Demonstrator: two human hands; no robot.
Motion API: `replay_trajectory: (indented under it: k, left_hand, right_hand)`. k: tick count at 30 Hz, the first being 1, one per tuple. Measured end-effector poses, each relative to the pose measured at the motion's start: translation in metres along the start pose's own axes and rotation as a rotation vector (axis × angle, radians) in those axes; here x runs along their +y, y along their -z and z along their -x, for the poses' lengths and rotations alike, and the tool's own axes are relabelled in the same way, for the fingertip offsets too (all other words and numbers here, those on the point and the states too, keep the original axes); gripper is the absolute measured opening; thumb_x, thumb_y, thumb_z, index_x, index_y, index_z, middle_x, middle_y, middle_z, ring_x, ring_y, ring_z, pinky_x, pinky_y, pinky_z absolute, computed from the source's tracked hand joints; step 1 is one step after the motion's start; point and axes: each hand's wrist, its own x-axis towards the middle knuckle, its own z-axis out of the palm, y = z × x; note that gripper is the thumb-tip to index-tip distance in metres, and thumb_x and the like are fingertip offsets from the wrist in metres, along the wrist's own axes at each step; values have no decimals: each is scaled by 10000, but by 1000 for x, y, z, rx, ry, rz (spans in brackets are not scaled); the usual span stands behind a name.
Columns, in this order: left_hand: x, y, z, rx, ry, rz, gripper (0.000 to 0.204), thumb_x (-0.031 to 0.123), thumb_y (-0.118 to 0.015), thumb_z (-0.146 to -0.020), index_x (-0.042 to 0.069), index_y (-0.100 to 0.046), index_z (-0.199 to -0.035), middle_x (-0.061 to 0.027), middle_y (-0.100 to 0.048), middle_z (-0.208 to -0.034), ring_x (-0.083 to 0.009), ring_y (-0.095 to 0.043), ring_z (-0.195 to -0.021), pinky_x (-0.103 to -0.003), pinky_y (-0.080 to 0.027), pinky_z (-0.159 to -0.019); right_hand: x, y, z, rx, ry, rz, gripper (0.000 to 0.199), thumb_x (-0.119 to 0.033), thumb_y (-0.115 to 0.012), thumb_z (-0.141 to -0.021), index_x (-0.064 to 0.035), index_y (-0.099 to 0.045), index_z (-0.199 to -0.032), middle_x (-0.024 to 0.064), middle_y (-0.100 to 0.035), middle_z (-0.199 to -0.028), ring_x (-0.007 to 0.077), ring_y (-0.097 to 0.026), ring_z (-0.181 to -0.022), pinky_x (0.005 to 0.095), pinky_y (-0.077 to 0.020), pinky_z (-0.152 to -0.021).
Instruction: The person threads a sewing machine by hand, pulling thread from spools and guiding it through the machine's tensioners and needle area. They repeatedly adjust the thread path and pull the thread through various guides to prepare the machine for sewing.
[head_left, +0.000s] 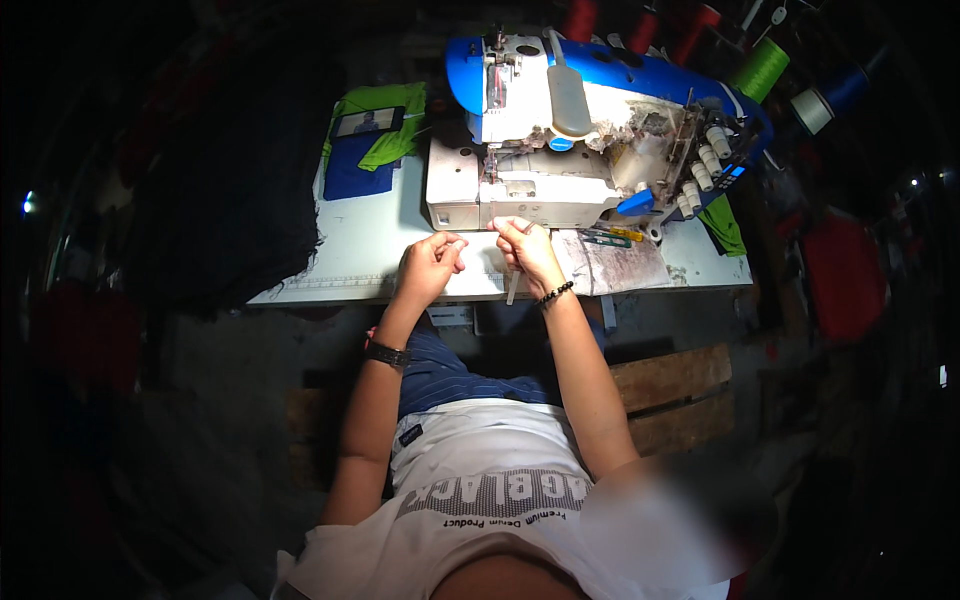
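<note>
White narrow fabric strip (511, 287), thin and pale, hangs from the right hand (527, 252) over the front edge of the white sewing table (365, 240), just before the base of the blue-and-white overlock sewing machine (560, 130). The right hand pinches the strip's top between thumb and fingertips, the other fingers curled in. The left hand (430, 265) sits just beside it, loosely curled with fingertips near a small pale bit that is too small to make out; whether it grips anything I cannot tell. A dark wristwatch (386, 354) circles the left wrist and a black beaded bracelet (553, 294) the right. On the table's far left corner a dark phone (366, 122) lies on folded green and blue cloth (375, 150). A black heap of fabric (235, 200) drapes off the table's left side, its edges lost in shadow. Red, green and blue thread cones (760, 68) stand behind the machine, partly cut off at the top. The room around is very dark; a wooden bench (675, 395) shows under the person.
</note>
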Motion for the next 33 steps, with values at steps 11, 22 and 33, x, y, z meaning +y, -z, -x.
replay_trajectory:
  k: [11, 22, 33]
  left_hand:
    - [4, 12, -1, -21, 23, 106, 168, 106, -608, -941, -37, -654, -1015, -54, -646, -663, -75, -587, -588, -228, -497, -564]
    - [3, -1, -7, -20, -40, 185, 151, 76, -564, -961, -51, -629, -1009, -83, -673, -804, -129, -658, -737, -257, -542, -711]
    - [18, -1, -2, -20, 183, 676, 187, 202, -472, -1027, 29, -531, -1063, -206, -655, -1076, -248, -665, -992, -336, -490, -944]
  right_hand:
    - [5, -16, 23, 88, 637, 860, 94, -7, -568, -855, -45, -621, -923, 104, -623, -748, 212, -615, -664, 301, -484, -619]
    - [-16, -23, 54, -187, 924, 1155, 260, 67, -577, -682, -49, -568, -915, 86, -613, -992, 326, -636, -744, 386, -536, -665]
    - [-28, -19, 80, -29, 661, 350, 104, -3, -536, -946, -11, -626, -894, 57, -648, -1070, 35, -455, -519, 191, -385, -502]
